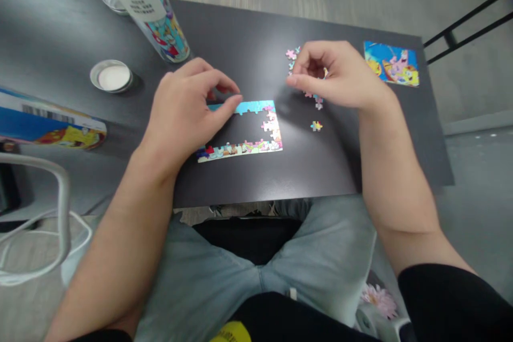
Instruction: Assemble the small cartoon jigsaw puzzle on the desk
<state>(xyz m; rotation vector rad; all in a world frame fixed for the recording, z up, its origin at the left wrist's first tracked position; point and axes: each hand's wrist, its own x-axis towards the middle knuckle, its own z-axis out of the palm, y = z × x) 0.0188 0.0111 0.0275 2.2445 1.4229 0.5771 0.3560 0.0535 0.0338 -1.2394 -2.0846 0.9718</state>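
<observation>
Puzzle border (256,147) sits on the table (240,184), centre bare, left end behind your left hand (190,104), whose thumb and finger nearly meet by the far edge, grip unclear. Your right hand (336,75) curls over loose pieces (319,101) farther right; can't tell if it pinches one. Looks like piece-picking; next probably calls for matching tabs to the border.
</observation>
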